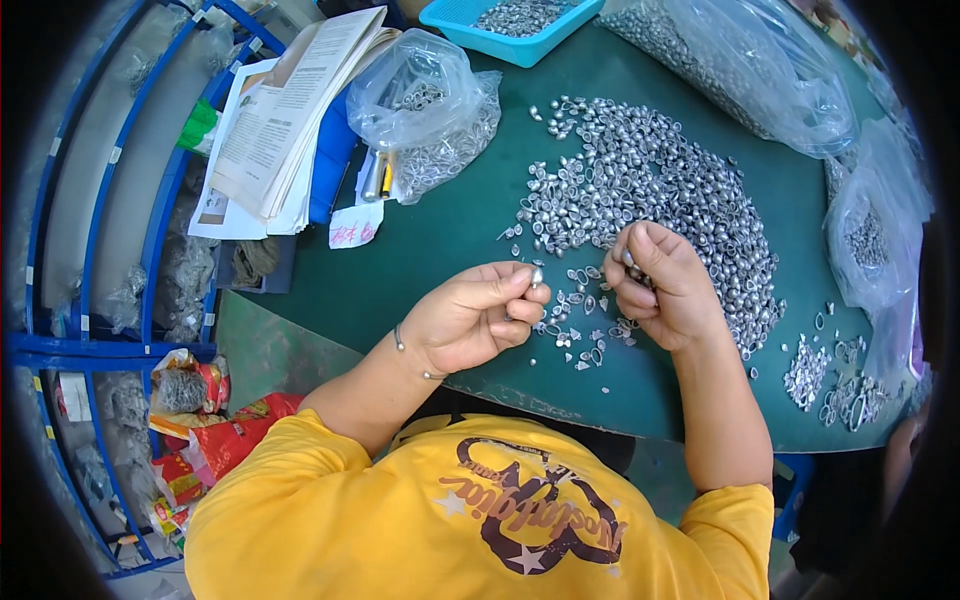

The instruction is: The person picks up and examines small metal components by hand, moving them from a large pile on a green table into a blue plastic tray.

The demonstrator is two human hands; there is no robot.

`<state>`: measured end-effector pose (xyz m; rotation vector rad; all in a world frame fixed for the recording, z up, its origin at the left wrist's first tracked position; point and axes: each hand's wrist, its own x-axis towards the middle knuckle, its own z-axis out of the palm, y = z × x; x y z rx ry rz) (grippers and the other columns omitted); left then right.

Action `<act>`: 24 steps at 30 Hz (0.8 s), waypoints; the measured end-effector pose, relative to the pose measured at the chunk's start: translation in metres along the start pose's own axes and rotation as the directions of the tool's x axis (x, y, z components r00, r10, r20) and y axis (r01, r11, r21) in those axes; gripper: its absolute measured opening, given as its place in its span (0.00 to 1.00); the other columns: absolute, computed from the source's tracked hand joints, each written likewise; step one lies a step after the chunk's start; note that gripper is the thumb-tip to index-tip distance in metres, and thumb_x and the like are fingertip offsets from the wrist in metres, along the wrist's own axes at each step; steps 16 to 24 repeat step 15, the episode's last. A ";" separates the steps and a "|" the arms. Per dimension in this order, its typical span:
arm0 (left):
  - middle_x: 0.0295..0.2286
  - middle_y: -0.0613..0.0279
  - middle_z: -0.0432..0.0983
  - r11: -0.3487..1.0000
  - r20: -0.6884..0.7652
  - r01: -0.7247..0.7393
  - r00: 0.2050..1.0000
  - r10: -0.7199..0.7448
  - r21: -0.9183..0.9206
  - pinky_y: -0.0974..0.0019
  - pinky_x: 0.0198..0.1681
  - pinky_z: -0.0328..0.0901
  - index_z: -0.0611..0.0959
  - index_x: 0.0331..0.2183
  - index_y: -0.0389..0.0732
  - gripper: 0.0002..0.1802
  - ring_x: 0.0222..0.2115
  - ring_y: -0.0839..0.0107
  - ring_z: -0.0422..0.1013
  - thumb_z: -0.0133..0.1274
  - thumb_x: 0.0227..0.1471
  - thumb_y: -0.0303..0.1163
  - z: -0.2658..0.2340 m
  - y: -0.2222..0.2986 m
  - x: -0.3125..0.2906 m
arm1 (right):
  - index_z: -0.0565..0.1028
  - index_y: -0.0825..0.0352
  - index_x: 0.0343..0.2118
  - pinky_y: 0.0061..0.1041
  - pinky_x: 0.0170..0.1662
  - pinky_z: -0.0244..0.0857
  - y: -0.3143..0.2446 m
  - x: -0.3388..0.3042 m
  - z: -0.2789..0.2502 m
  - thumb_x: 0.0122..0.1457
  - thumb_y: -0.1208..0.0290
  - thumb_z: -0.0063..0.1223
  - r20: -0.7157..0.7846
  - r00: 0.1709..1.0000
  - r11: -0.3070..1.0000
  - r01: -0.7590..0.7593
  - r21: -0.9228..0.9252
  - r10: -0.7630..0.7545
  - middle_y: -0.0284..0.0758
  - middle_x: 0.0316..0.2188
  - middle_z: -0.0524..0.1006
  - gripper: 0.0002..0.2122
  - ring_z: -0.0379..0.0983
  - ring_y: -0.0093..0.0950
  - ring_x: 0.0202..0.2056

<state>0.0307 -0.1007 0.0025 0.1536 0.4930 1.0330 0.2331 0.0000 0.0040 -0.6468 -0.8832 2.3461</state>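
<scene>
My left hand [472, 318] pinches a small shiny silver metal piece [537, 276] between thumb and fingertips, just above the green tabletop. To its right, my right hand [668, 285] is curled closed around small silver pieces [628, 258], partly hidden by the fingers. Behind and beside that hand spreads a large pile of small rounded, hollow silver pieces [650, 180]. Scattered rings and small bits [583, 335] lie on the table between and in front of both hands.
A blue basket [450, 27] of silver parts stands at the back. Clear bags of parts [450, 150] sit left and right [868, 240]. Papers [290, 110] lie at the left beside blue shelving [150, 200]. Smaller heaps [805, 373] rest near the right edge.
</scene>
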 end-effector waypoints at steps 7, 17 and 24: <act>0.30 0.62 0.62 0.997 0.019 -0.031 0.999 0.032 -0.069 0.82 0.24 0.57 0.73 0.35 0.37 0.08 0.25 0.81 0.58 0.40 0.56 0.28 -0.002 0.003 -0.007 | 0.67 0.66 0.23 0.10 0.12 0.42 -0.003 0.001 -0.005 0.58 0.67 0.43 0.113 0.993 0.983 -0.042 0.178 0.021 0.34 0.17 0.67 0.10 0.53 0.14 0.12; 0.25 0.64 0.61 0.951 0.079 -0.267 0.963 0.257 0.158 0.82 0.19 0.59 0.68 0.27 0.40 0.04 0.21 0.79 0.58 0.46 0.50 0.28 -0.011 0.049 -0.026 | 0.68 0.67 0.25 0.10 0.11 0.45 -0.002 -0.002 -0.004 0.56 0.66 0.44 0.026 0.999 0.989 0.041 0.146 -0.045 0.36 0.18 0.68 0.09 0.56 0.16 0.11; 0.25 0.64 0.61 0.951 0.079 -0.267 0.963 0.257 0.158 0.82 0.19 0.59 0.68 0.27 0.40 0.04 0.21 0.79 0.58 0.46 0.50 0.28 -0.011 0.049 -0.026 | 0.68 0.67 0.25 0.10 0.11 0.45 -0.002 -0.002 -0.004 0.56 0.66 0.44 0.026 0.999 0.989 0.041 0.146 -0.045 0.36 0.18 0.68 0.09 0.56 0.16 0.11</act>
